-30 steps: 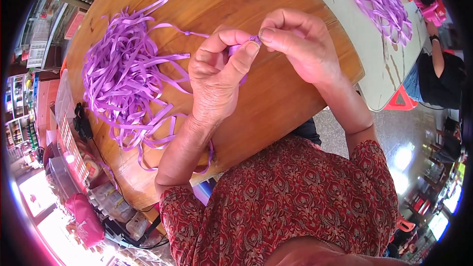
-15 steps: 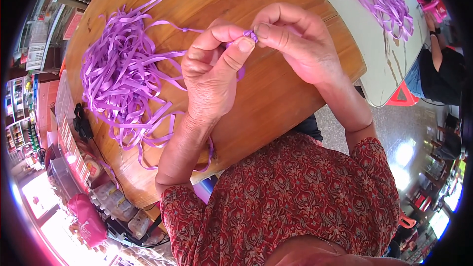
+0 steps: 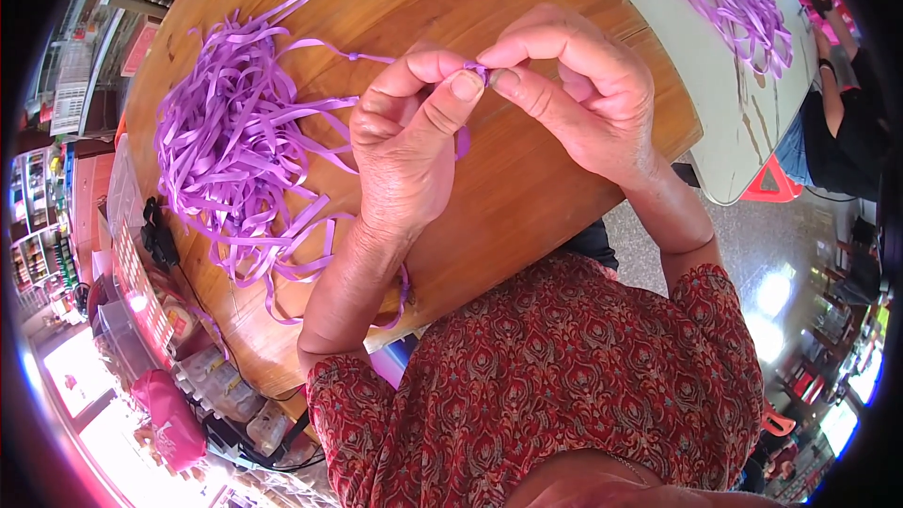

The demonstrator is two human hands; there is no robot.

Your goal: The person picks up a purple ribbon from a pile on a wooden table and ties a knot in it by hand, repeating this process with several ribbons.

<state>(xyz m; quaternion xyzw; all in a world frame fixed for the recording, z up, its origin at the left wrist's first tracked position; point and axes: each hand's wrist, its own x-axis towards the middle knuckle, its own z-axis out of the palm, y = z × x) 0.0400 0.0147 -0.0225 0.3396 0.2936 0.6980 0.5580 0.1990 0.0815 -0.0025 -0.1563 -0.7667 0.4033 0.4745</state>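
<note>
Above the wooden table, my left hand (image 3: 409, 132) pinches a small knotted bit of purple ribbon (image 3: 477, 70) between thumb and forefinger. My right hand (image 3: 593, 99) meets it from the right, thumb and forefinger pinched on the same bit. Most of the knot is covered by the fingertips. A loop of the ribbon hangs behind my left hand, and strands run left toward a tangled heap of purple ribbon (image 3: 230, 141) on the table. One of these strands carries a small knot (image 3: 354, 56).
The round wooden table (image 3: 508, 216) lies under my hands. At the upper right a white marbled table (image 3: 649, 0) bears another purple ribbon bundle (image 3: 724, 5); a person in dark clothes (image 3: 842, 146) sits beside it. A black cable (image 3: 160, 235) and clear containers (image 3: 221, 381) are at left.
My right hand has shifted slightly right, its fingers bending differently around the knot. My left hand stays nearly still. At the far right, the other person's arm has moved.
</note>
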